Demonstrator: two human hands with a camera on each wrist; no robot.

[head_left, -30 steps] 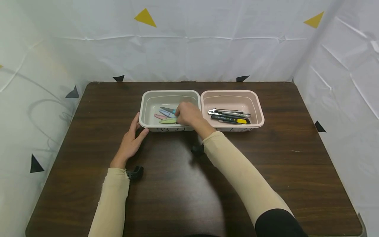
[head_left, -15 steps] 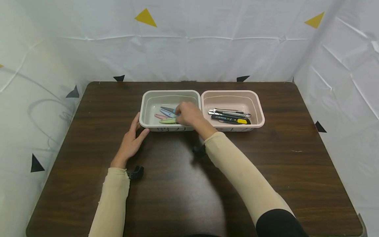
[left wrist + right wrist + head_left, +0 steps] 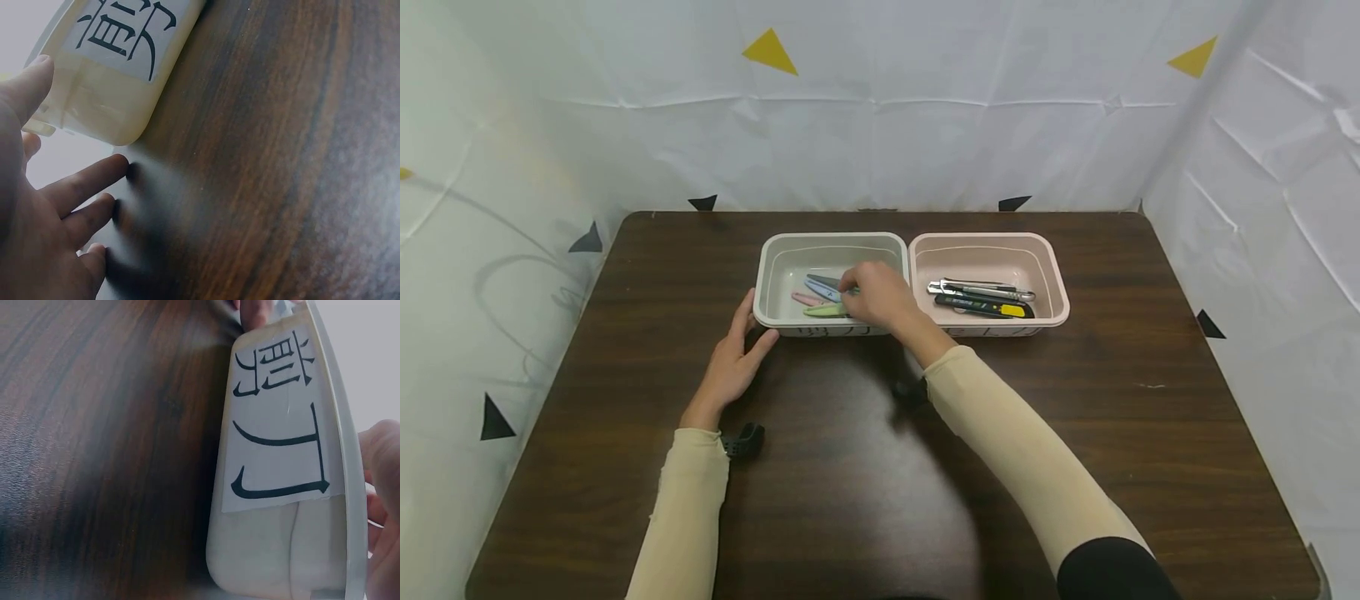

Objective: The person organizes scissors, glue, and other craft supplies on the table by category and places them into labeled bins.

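Observation:
My left hand (image 3: 730, 367) rests against the front left corner of a pale grey-white bin (image 3: 764, 283), its fingers fairly straight and spread in the left wrist view. Inside that bin lie small scissors: blue ones (image 3: 822, 289), pink ones (image 3: 807, 298), green ones (image 3: 824, 311) and a grey blade (image 3: 823, 278) at the back. My right hand (image 3: 880, 293) reaches over the bin's front rim with bent fingers at the handle ends. It covers those handles; its fingertips are partly hidden, so a grip cannot be made out.
A pink bin (image 3: 1051, 275) stands directly right of the grey-white one. It holds several utility knives, including a black and yellow one (image 3: 985, 306) and a silver one (image 3: 988, 287). Paper labels with black characters (image 3: 275, 425) face front. Both bins sit on a dark wooden table (image 3: 820, 467).
My right hand shifts slightly among the scissors in the grey-white bin, its wrist a little lower and to the right. The left hand stays at the corner. The whole view tips slightly.

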